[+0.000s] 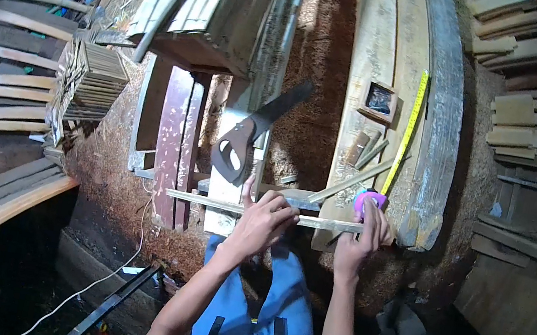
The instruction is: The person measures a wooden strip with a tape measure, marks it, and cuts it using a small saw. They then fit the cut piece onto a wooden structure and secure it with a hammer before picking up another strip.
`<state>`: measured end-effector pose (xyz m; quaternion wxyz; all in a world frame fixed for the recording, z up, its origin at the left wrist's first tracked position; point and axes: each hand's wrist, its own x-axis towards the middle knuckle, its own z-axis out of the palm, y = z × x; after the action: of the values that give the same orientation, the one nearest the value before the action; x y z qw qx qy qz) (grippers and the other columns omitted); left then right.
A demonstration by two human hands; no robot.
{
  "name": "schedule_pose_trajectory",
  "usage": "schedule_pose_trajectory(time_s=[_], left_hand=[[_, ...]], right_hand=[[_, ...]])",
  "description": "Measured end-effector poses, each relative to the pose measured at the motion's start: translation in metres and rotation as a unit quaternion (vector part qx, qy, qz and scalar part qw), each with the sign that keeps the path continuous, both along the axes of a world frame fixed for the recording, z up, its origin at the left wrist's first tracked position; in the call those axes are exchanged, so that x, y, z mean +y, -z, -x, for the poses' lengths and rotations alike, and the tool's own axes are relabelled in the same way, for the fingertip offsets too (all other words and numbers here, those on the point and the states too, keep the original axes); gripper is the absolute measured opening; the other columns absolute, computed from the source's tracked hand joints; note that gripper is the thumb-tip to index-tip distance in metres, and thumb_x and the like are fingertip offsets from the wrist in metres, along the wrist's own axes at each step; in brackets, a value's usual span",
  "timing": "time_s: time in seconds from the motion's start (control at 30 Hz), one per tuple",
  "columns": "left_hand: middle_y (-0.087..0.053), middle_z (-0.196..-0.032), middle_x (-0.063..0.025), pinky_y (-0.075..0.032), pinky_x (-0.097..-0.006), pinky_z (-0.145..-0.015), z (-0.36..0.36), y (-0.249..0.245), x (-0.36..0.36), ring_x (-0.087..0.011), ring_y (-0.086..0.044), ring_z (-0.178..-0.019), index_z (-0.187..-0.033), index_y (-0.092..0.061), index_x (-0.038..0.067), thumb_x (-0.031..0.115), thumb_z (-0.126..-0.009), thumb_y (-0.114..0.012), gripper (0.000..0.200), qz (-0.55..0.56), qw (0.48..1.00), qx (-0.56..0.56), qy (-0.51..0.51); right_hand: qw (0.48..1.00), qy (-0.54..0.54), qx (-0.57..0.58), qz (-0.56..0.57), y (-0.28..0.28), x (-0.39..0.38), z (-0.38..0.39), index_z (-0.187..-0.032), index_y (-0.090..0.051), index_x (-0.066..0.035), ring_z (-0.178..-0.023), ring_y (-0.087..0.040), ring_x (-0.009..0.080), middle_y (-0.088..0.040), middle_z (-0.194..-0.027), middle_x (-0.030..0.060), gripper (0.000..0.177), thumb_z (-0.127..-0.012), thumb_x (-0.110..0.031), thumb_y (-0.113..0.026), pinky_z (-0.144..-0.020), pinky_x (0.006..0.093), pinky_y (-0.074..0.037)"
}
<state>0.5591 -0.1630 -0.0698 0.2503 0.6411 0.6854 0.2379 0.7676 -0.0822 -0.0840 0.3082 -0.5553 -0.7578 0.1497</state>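
My left hand [263, 222] is closed around a thin wooden strip [209, 202], which lies crosswise over the near ends of the planks. My right hand [360, 241] is closed at the strip's right end, its fingers on a pink tape measure [369, 200]. The yellow blade [409, 127] of the tape runs out away from me along the right-hand planks. Beyond my left hand a handsaw [248, 137] with a dark handle rests on a pale board [221, 219]. How my right fingers share the strip and the tape measure is partly hidden.
A small wooden box [378, 101] and loose offcuts [359, 147] lie on the right-hand planks [372, 36]. A big bundle of slats [204, 0] stands at the upper left. Slatted frames [13, 82] lie far left, stacked boards [514, 120] right. A cable [141, 238] crosses the floor.
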Motion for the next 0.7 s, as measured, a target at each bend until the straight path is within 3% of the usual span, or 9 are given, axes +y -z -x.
schedule_pose_trajectory(time_s=[0.13, 0.2, 0.27, 0.33, 0.43, 0.5, 0.7], left_hand=[[-0.063, -0.094, 0.0004, -0.006, -0.0655, -0.121, 0.019, -0.023, 0.0, -0.0184, -0.063, -0.105, -0.106, -0.076, 0.016, 0.023, -0.093, -0.072, 0.015, -0.049, 0.998, -0.006, -0.045], [-0.066, -0.098, 0.0004, -0.005, -0.0606, -0.12, 0.033, -0.029, -0.005, -0.0206, -0.063, -0.108, -0.11, -0.075, 0.014, 0.014, -0.09, -0.074, 0.019, -0.04, 0.997, -0.012, -0.071], [-0.067, -0.097, 0.0003, -0.007, -0.0612, -0.119, 0.047, -0.029, -0.016, -0.0207, -0.063, -0.106, -0.105, -0.076, 0.015, 0.012, -0.09, -0.074, 0.015, -0.056, 0.994, 0.004, -0.096], [-0.067, -0.095, 0.0, -0.01, -0.0608, -0.119, 0.069, -0.022, -0.036, -0.0203, -0.063, -0.104, -0.104, -0.077, 0.014, 0.014, -0.09, -0.075, 0.014, -0.043, 0.993, 0.018, -0.109], [-0.068, -0.09, -0.0038, -0.024, -0.0556, -0.114, 0.101, -0.013, -0.065, -0.0246, -0.063, -0.097, -0.1, -0.077, 0.01, 0.016, -0.092, -0.075, 0.011, -0.047, 0.988, -0.007, -0.144], [-0.068, -0.086, -0.0049, -0.032, -0.0512, -0.108, 0.121, -0.008, -0.082, -0.0264, -0.063, -0.094, -0.097, -0.077, 0.009, 0.017, -0.093, -0.074, 0.009, -0.056, 0.984, -0.015, -0.169], [-0.064, -0.089, -0.0042, -0.022, -0.0599, -0.113, 0.188, 0.017, -0.128, -0.026, -0.061, -0.099, -0.102, -0.077, 0.011, 0.017, -0.092, -0.073, 0.012, -0.027, 0.988, 0.049, -0.144]], right_hand=[[0.999, -0.03, -0.025, 0.013, -0.035, -0.009, 0.019, -0.135, -0.065, -0.006, -0.129, -0.057, 0.0334, -0.064, -0.137, 0.0126, 0.053, -0.083, 0.006, -0.064, -0.113, 0.0494, -0.036], [0.998, -0.031, -0.042, 0.027, -0.045, -0.019, 0.04, -0.136, -0.065, -0.007, -0.132, -0.054, 0.0345, -0.06, -0.143, 0.0136, 0.056, -0.082, 0.007, -0.064, -0.115, 0.0504, -0.036], [0.994, -0.036, -0.009, 0.102, -0.041, -0.031, 0.069, -0.141, -0.062, -0.01, -0.141, -0.046, 0.0376, -0.049, -0.154, 0.0156, 0.06, -0.083, 0.004, -0.065, -0.119, 0.0521, -0.032], [0.994, -0.029, -0.038, 0.1, -0.05, -0.045, 0.099, -0.155, -0.048, -0.012, -0.148, -0.036, 0.0421, -0.036, -0.163, 0.0212, 0.071, -0.088, -0.001, -0.066, -0.122, 0.053, -0.028], [0.989, -0.025, 0.061, 0.135, -0.037, -0.07, 0.141, -0.159, -0.04, -0.008, -0.149, -0.034, 0.0444, -0.033, -0.164, 0.0238, 0.069, -0.094, -0.005, -0.064, -0.122, 0.0514, -0.03], [0.986, -0.043, 0.068, 0.145, -0.03, -0.089, 0.169, -0.157, -0.045, -0.009, -0.149, -0.034, 0.0445, -0.033, -0.164, 0.0241, 0.065, -0.095, -0.006, -0.064, -0.121, 0.0522, -0.031], [0.989, -0.097, -0.016, 0.108, -0.005, -0.136, 0.239, -0.145, -0.061, -0.012, -0.145, -0.039, 0.0408, -0.039, -0.16, 0.0214, 0.052, -0.093, -0.007, -0.067, -0.119, 0.0517, -0.031]])
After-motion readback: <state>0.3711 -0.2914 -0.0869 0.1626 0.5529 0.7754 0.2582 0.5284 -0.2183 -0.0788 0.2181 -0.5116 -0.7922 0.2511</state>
